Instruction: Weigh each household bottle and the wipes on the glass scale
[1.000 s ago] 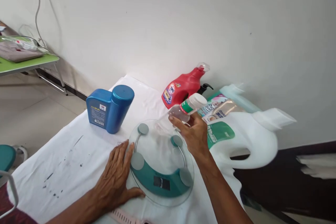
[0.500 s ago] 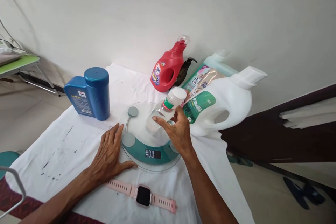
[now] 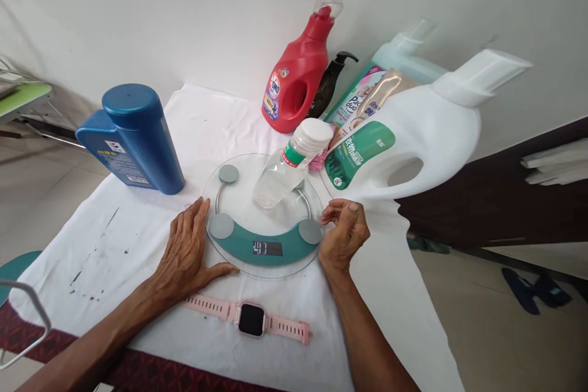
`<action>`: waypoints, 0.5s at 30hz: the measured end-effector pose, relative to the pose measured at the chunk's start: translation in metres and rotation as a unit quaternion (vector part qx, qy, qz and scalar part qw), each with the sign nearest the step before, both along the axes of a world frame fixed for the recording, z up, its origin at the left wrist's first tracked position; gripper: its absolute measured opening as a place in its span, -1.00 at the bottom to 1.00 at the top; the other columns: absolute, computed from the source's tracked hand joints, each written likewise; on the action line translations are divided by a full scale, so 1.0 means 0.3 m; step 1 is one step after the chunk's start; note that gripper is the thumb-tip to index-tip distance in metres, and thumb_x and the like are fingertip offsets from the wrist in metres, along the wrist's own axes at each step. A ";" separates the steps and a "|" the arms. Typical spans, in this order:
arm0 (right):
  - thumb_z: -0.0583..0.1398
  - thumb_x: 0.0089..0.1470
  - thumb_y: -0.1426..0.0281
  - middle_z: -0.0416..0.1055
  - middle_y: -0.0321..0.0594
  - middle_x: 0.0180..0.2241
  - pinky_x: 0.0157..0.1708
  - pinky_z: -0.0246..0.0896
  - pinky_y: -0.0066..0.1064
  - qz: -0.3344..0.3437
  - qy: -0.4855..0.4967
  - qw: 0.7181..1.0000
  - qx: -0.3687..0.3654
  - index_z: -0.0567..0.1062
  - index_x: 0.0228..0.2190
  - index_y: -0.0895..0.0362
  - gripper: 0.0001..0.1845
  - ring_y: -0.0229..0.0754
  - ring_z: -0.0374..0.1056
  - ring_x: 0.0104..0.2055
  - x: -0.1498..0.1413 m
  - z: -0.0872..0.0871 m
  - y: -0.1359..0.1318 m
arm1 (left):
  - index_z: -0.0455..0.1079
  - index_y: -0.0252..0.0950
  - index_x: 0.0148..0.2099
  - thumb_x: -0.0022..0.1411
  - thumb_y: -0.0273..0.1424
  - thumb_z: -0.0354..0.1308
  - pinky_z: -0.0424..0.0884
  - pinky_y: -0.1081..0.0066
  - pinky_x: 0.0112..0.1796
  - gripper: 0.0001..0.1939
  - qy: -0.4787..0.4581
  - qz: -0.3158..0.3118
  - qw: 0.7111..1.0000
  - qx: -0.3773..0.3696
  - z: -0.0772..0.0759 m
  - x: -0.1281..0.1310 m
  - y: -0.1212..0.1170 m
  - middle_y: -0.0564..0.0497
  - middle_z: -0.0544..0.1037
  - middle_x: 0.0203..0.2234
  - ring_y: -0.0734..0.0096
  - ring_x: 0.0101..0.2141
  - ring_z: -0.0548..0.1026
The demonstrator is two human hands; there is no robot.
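A clear bottle (image 3: 275,180) with a white cap and a green and red label stands on the round glass scale (image 3: 248,214). The scale's lit display (image 3: 267,248) shows digits that I cannot read surely. My left hand (image 3: 186,248) lies flat along the scale's left edge, fingers stretched and thumb spread toward the front rim. Beside the right edge is my right hand (image 3: 345,233), its fingers curled in a loose fist with nothing visible in them, apart from the bottle. A pink watch (image 3: 252,318) lies in front of the scale.
A blue jug (image 3: 142,141) stands at the left. Behind the scale are a red detergent bottle (image 3: 298,73), a dark pump bottle (image 3: 328,86) and a pale green bottle (image 3: 404,55). A large white jug (image 3: 432,128) stands at the right. White cloth (image 3: 151,226) covers the table.
My right hand has let go of the clear bottle and moved right and down, its fingers curling. The display reading has changed. The camera view has shifted; my left hand stays by the scale.
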State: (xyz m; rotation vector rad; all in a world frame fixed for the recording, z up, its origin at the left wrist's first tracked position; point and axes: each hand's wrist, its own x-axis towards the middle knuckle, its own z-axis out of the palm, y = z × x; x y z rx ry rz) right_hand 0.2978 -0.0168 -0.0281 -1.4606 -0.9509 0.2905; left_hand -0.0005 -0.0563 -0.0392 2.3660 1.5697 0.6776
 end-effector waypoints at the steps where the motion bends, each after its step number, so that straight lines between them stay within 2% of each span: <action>1: -0.01 0.34 -0.12 0.34 -0.32 -0.52 -0.43 0.23 -0.35 -0.002 0.000 1.000 -0.001 0.45 -0.36 0.09 -0.42 -0.23 0.27 -0.49 0.002 -0.002 0.004 | -0.40 -0.25 0.57 0.11 0.31 0.26 0.25 -0.37 0.22 0.35 0.000 0.000 1.000 0.002 0.000 0.000 0.000 -0.48 0.14 0.39 -0.46 0.34 0.21; 10: 0.01 0.34 -0.10 0.35 -0.31 -0.51 -0.39 0.24 -0.36 -0.025 0.017 1.000 -0.007 0.45 -0.34 0.09 -0.44 -0.24 0.29 -0.47 0.025 -0.014 -0.006 | -0.37 -0.28 0.57 0.14 0.33 0.21 0.27 -0.34 0.21 0.32 0.001 -0.002 1.000 0.016 -0.002 0.000 0.003 -0.48 0.15 0.39 -0.42 0.33 0.23; 15: 0.04 0.28 -0.16 0.36 -0.32 -0.48 -0.49 0.15 -0.43 -0.013 0.050 0.998 -0.026 0.43 -0.34 0.09 -0.42 -0.28 0.28 -0.48 0.020 -0.012 0.000 | -0.39 -0.29 0.58 0.13 0.31 0.25 0.26 -0.34 0.21 0.34 -0.006 -0.003 1.000 0.012 -0.008 -0.003 0.004 -0.47 0.16 0.40 -0.42 0.33 0.24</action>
